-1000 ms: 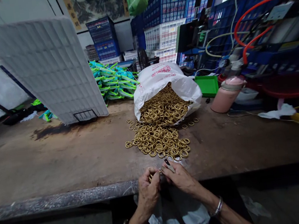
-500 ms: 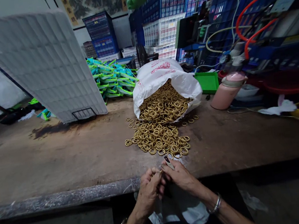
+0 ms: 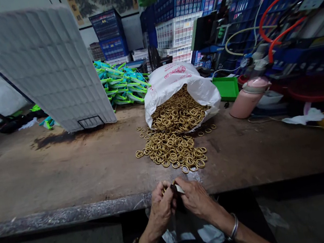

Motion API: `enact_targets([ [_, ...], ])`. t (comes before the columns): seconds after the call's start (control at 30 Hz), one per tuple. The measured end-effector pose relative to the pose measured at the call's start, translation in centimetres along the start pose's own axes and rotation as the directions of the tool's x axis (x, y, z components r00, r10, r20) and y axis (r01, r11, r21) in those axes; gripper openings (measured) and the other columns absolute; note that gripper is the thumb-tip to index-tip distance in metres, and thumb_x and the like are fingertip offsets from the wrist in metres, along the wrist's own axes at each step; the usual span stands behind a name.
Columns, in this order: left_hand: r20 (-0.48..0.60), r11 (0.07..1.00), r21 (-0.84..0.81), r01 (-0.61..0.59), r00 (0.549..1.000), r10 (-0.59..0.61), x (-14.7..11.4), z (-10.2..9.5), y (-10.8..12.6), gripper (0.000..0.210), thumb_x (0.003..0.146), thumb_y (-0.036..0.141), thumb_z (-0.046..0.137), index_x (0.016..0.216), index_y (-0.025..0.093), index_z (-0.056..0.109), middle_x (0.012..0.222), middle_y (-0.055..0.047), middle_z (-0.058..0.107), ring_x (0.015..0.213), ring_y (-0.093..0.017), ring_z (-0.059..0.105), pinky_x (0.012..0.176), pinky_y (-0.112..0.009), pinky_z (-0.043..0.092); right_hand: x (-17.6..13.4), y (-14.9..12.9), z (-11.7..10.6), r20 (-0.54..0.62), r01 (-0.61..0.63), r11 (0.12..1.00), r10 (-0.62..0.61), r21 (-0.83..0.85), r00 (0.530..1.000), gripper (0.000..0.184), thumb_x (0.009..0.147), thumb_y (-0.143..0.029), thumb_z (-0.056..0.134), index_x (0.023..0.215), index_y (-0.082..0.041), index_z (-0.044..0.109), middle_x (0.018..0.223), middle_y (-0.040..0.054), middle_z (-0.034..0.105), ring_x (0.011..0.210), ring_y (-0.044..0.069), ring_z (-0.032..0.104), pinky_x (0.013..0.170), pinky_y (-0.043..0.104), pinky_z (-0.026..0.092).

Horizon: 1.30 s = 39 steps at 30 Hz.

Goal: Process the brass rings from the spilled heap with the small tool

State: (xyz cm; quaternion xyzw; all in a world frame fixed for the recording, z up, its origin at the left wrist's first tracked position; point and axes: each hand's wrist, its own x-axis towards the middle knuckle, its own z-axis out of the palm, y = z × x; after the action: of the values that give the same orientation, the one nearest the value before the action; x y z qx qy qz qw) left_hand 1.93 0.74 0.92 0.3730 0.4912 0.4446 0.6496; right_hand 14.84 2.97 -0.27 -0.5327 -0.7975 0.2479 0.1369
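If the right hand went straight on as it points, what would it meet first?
Probably the bare left hand, close ahead of the bare right hand, though depth between them is unclear.

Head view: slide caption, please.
Left hand and right hand close together at the table's edge, in front of golden rings spilling from a white sack.

The rings [image 3: 170, 146] are dull gold, the small tool [image 3: 179, 189] off-white and dark. The sack [image 3: 156, 77] is white, printed in red; the table [image 3: 66, 171] brown, stained blackish; the bottle [image 3: 248, 101] pink; the tray [image 3: 227, 88] green; the crates [image 3: 178, 30] blue or white lattice.
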Motion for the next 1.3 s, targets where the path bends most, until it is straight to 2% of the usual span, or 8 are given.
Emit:
enact_targets([
  [0.23, -0.031, 0.995, 0.074, -0.059, 0.998, 0.061, 0.4, -0.4, -0.8, 0.031, 0.072, 0.046, 0.054, 0.068, 0.018, 0.044, 0.046, 0.008, 0.040, 0.038, -0.004, 0.034, 0.038, -0.016, 0.026, 0.1, -0.3, -0.1, 0.033, -0.024, 0.998, 0.026, -0.060, 0.999, 0.026, 0.068, -0.007, 0.036, 0.088, -0.018, 0.050, 0.069, 0.0021, 0.061, 0.061, 0.014, 0.053, 0.054, 0.023, 0.024],
  [0.4, 0.000, 0.998, 0.060, 0.006, 1.000, -0.006, -0.4, -0.5, -0.8, 0.030, 0.076, 0.046, 0.050, 0.068, 0.017, 0.045, 0.048, 0.007, 0.040, 0.037, -0.004, 0.031, 0.035, -0.015, 0.024, 0.4, 0.0, -0.4, 0.043, -0.081, 0.984, 0.088, -0.157, 0.995, 0.026, 0.070, -0.006, 0.037, 0.090, -0.017, 0.049, 0.073, 0.0046, 0.062, 0.064, 0.015, 0.055, 0.054, 0.024, 0.024],
  [0.57, 0.190, 0.981, -0.163, 0.106, 0.979, -0.074, -1.9, -0.2, -0.5, 0.026, 0.073, 0.041, 0.056, 0.071, 0.017, 0.047, 0.057, 0.004, 0.049, 0.037, -0.004, 0.035, 0.033, -0.015, 0.029, 1.0, 1.8, -1.4, -0.077, -0.236, 0.945, 0.224, -0.228, 0.972, 0.026, 0.071, -0.002, 0.038, 0.090, -0.016, 0.048, 0.075, 0.0055, 0.063, 0.063, 0.015, 0.056, 0.052, 0.024, 0.022],
  [0.63, 0.202, 0.950, -0.269, 0.160, 0.974, -0.107, -2.0, -0.1, -0.6, 0.028, 0.072, 0.042, 0.057, 0.070, 0.017, 0.047, 0.058, 0.003, 0.051, 0.037, -0.004, 0.036, 0.032, -0.015, 0.027, 1.1, 2.5, -1.7, -0.152, -0.242, 0.946, 0.213, -0.217, 0.965, 0.022, 0.073, -0.004, 0.040, 0.089, -0.017, 0.048, 0.076, 0.0043, 0.063, 0.064, 0.014, 0.056, 0.052, 0.024, 0.022],
  [0.73, 0.219, 0.933, -0.284, 0.223, 0.962, -0.163, -1.8, 0.0, -0.9, 0.035, 0.074, 0.047, 0.053, 0.068, 0.013, 0.052, 0.049, 0.002, 0.049, 0.035, -0.004, 0.036, 0.032, -0.015, 0.026, 1.4, 3.0, -1.7, -0.233, -0.271, 0.939, 0.221, -0.210, 0.947, 0.015, 0.080, -0.011, 0.040, 0.090, -0.018, 0.048, 0.078, 0.0042, 0.063, 0.064, 0.014, 0.057, 0.053, 0.025, 0.022],
  [0.8, 0.231, 0.928, -0.278, 0.248, 0.955, -0.186, -1.7, 0.0, -0.9, 0.035, 0.075, 0.046, 0.052, 0.069, 0.011, 0.054, 0.047, 0.001, 0.049, 0.034, -0.004, 0.037, 0.032, -0.014, 0.025, 1.6, 3.0, -1.5, -0.250, -0.302, 0.927, 0.245, -0.221, 0.937, 0.013, 0.082, -0.016, 0.040, 0.093, -0.018, 0.047, 0.080, 0.0049, 0.064, 0.065, 0.015, 0.058, 0.052, 0.025, 0.022],
  [0.97, 0.207, 0.886, -0.397, 0.240, 0.964, -0.169, -1.7, 0.1, -0.7, 0.028, 0.066, 0.036, 0.064, 0.069, 0.016, 0.046, 0.068, -0.002, 0.058, 0.040, -0.005, 0.047, 0.031, -0.014, 0.026, 2.0, 2.8, -1.3, -0.251, -0.325, 0.904, 0.257, -0.280, 0.933, 0.013, 0.083, -0.018, 0.040, 0.093, -0.020, 0.048, 0.079, 0.0052, 0.063, 0.067, 0.017, 0.059, 0.052, 0.025, 0.023],
  [1.3, 0.278, 0.829, -0.475, 0.297, 0.944, -0.179, -1.4, 0.0, -0.9, 0.026, 0.066, 0.024, 0.064, 0.085, 0.017, 0.049, 0.067, -0.001, 0.057, 0.045, -0.008, 0.051, 0.031, -0.014, 0.024, 2.1, 2.8, -1.0, -0.288, -0.338, 0.908, 0.264, -0.248, 0.921, 0.013, 0.079, -0.014, 0.042, 0.088, -0.020, 0.049, 0.080, 0.0033, 0.062, 0.068, 0.015, 0.057, 0.053, 0.025, 0.023],
])
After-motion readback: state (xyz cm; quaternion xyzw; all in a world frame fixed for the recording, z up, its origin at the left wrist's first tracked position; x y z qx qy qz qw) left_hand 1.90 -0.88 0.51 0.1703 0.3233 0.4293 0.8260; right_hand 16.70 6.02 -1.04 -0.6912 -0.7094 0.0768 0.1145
